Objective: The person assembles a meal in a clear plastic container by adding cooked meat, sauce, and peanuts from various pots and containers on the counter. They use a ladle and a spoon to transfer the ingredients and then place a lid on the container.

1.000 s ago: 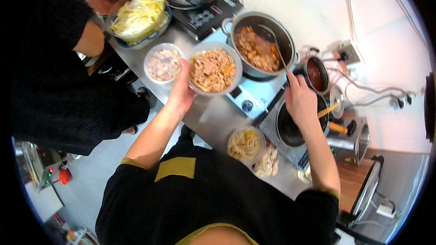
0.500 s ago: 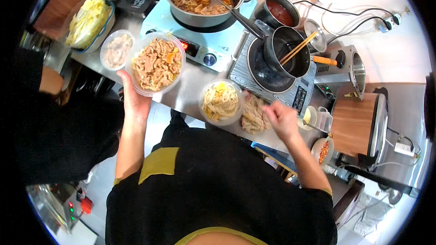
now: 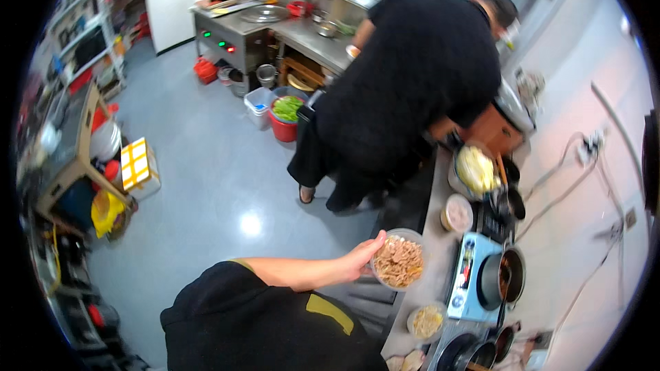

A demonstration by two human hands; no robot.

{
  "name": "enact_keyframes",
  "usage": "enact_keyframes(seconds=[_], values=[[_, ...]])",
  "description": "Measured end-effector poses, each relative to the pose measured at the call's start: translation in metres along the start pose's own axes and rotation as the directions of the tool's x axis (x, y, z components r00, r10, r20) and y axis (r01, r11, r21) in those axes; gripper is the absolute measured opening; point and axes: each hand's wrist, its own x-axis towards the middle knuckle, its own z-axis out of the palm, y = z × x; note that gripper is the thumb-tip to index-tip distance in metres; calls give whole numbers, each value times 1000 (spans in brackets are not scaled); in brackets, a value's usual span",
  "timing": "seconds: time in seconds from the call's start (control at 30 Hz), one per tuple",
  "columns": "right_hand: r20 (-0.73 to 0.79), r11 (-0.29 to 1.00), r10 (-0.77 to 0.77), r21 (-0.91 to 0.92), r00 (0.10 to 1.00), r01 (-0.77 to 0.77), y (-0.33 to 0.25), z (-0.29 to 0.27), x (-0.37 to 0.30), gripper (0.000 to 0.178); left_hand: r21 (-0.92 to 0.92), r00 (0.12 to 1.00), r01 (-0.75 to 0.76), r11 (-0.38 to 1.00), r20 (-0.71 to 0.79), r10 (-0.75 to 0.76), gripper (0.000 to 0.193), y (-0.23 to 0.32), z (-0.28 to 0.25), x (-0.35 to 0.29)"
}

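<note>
My left hand (image 3: 359, 260) is closed on the side of a round clear plastic bowl of sliced cooked meat (image 3: 399, 262), holding it upright by the counter's edge. My right hand is out of view. Close by on the counter stands a bowl of pale, noodle-like strips (image 3: 427, 321). Further along is a tub of whitish food (image 3: 456, 213), and past it a basin of cut cabbage (image 3: 476, 169). A grey pot (image 3: 491, 282) with brown stew sits on a light-blue electric cooker (image 3: 462, 276).
A person in black (image 3: 405, 82) bends over the far end of the counter. Across the grey floor (image 3: 206, 185) stand a steel worktop (image 3: 306, 34), a red bucket with greens (image 3: 284, 117) and a white-and-yellow box (image 3: 140, 167). Cables hang on the right wall.
The view has swung left, bringing the floor and the far worktop into sight. My left hand still holds the meat bowl, while my right hand has left the picture.
</note>
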Motion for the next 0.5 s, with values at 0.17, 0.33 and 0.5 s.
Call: enact_keyframes(seconds=[0.17,0.33,0.5], values=[[-32,966,-161,-209,986,151,-36,-23,10,30,6,978,-123,992,-172,122,67,65,-54,-73],[2,915,-336,-237,942,327,-121,20,38,33,32,957,-210,977,-201,212,72,106,-147,-133],[84,861,-505,-17,859,508,-292,1,8,31,43,949,-250,967,-187,253,74,150,-213,-199]])
